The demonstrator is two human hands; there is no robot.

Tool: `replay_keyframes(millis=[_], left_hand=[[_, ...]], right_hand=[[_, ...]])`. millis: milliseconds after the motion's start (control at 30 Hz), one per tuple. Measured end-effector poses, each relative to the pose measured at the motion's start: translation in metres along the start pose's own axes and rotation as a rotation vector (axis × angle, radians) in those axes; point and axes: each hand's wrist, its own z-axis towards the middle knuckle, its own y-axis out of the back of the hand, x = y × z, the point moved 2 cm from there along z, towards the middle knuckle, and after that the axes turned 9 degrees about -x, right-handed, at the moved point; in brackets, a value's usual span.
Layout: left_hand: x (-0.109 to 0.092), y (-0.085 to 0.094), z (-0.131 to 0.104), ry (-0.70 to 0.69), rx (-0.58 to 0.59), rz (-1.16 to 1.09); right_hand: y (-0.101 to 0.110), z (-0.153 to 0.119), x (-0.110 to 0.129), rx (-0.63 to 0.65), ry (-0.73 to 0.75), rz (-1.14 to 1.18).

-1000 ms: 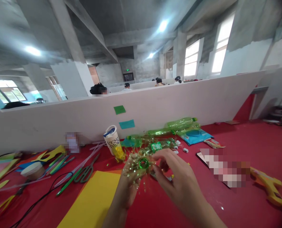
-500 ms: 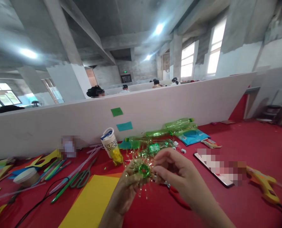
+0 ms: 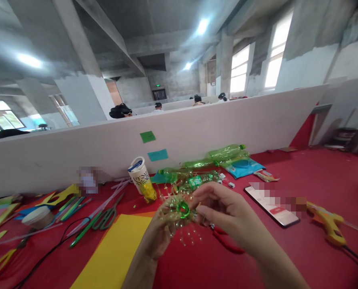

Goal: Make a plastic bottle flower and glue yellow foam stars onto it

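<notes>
A cut green plastic bottle top (image 3: 183, 209), its neck ring facing me and its body slit into thin curled strips, is held up above the red table. My left hand (image 3: 162, 226) is closed around its left side. At its right edge, my right hand (image 3: 224, 206) has thumb and forefinger drawn together in a pinch on the strips; the exact strip is too small to make out. Below my right hand lie red-handled pliers or cutters (image 3: 227, 240), partly covered by it. Behind the piece, several green plastic bottles (image 3: 227, 153) lie along the partition.
Left on the table are yellow sheets (image 3: 106, 253), scissors (image 3: 105, 218), felt pens (image 3: 79, 237) and a round tub (image 3: 37, 216). A white cup (image 3: 139, 174) stands behind. Rightward lie a phone (image 3: 272, 206), a yellow glue gun (image 3: 329, 222) and a blue packet (image 3: 245, 167). A white partition (image 3: 197, 128) crosses behind.
The view has shifted slightly. The bottle top has turned a little in my left hand, and my right thumb and fingers have moved slightly along its right edge.
</notes>
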Motion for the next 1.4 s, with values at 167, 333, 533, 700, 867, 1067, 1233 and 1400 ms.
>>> replay_keyframes(millis=[167,333,533,700,867,1067,1233,1400], left_hand=[[0.001,0.001,-0.003,-0.005,-0.065,-0.035],[0.000,-0.001,-0.003,-0.012,-0.106,-0.055],[0.000,-0.001,-0.001,-0.038,-0.082,-0.070],[-0.001,-0.002,-0.001,-0.052,-0.095,-0.088],[-0.005,-0.003,-0.003,-0.058,-0.156,-0.094],[-0.004,-0.001,-0.004,-0.061,-0.146,-0.105],[-0.002,0.003,-0.004,-0.060,-0.176,-0.094],[-0.003,0.003,-0.003,-0.065,-0.133,-0.083]], right_hand=[[-0.010,-0.003,0.004,-0.156,0.177,-0.195],[-0.016,-0.004,0.003,-0.228,0.268,-0.237],[-0.019,-0.007,-0.001,-0.254,0.300,-0.318],[-0.022,-0.007,-0.001,-0.324,0.384,-0.407],[-0.023,-0.006,0.000,-0.272,0.397,-0.390],[-0.023,-0.007,-0.001,-0.285,0.395,-0.391],[-0.022,-0.010,0.003,-0.302,0.425,-0.377],[-0.020,-0.011,0.006,-0.308,0.417,-0.397]])
